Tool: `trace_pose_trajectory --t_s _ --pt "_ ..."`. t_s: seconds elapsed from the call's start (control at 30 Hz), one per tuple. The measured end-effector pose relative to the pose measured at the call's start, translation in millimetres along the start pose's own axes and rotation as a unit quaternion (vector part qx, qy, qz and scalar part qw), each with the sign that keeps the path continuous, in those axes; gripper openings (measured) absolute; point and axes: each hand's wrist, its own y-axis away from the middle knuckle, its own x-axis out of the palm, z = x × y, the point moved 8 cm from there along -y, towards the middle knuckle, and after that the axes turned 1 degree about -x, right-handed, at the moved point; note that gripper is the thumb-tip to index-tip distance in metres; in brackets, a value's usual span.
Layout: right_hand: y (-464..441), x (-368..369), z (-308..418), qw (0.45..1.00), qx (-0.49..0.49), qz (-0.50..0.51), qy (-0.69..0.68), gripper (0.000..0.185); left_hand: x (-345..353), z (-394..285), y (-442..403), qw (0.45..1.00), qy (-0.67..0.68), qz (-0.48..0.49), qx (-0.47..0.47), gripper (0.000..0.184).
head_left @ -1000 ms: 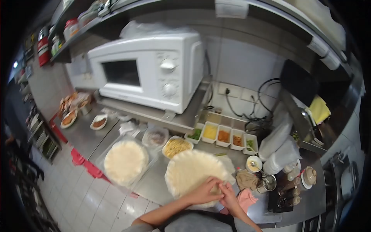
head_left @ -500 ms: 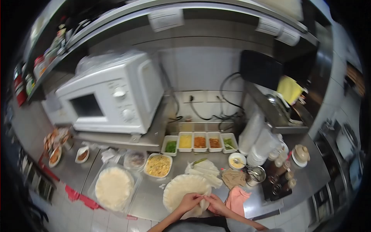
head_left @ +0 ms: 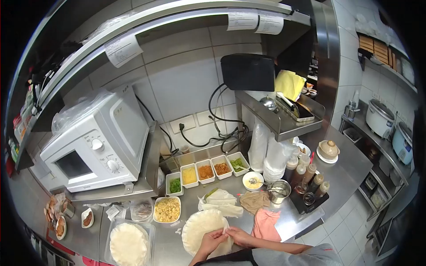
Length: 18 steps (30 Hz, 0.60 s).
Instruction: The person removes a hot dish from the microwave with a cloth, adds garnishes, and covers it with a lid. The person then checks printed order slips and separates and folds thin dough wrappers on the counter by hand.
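Observation:
A stack of thin, round, pale dough sheets (head_left: 199, 227) lies on the steel counter in front of me. My left hand (head_left: 213, 241) and my right hand (head_left: 238, 236) meet at its right edge, fingertips pinched on a lifted dough sheet. That sheet hangs partly below my fingers, and my hands hide some of it. Just behind the stack sits a crumpled pale wrapper (head_left: 219, 202) with a green strip on it. To the right are a brown cloth (head_left: 254, 201) and a pink cloth (head_left: 266, 224).
A second dough stack (head_left: 128, 244) sits in a clear container at left. Behind are a bowl of yellow chopped filling (head_left: 167, 209) and a row of white ingredient tubs (head_left: 205, 174). Sauce bottles (head_left: 310, 175), a metal pot (head_left: 280, 191) and a microwave (head_left: 95, 146) stand around.
My view has turned and tilted to the right, showing more of the right-hand shelves. Both hands stay together at the stack's right edge, still pinching the sheet.

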Motion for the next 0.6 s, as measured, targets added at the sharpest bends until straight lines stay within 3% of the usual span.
trace_pose_trajectory --t_s 0.17,0.27,0.37,0.6 --pt "8.9 12.3 18.0 1.0 -0.018 -0.012 0.013 0.033 -7.5 14.1 -5.7 0.999 0.012 -0.013 -0.032 0.028" --pt "10.5 17.6 26.8 0.978 -0.039 0.035 0.202 0.033 -9.4 15.1 -4.5 0.999 0.022 -0.002 -0.031 0.026" --pt "9.8 16.5 30.0 0.981 -0.086 0.023 0.171 0.032 -6.7 10.6 -2.4 0.999 0.026 -0.011 -0.046 0.024" --pt "-1.3 -2.2 10.3 0.989 -0.064 -0.015 0.135 0.032 -13.6 18.6 -3.8 0.995 0.067 -0.055 -0.054 0.024"
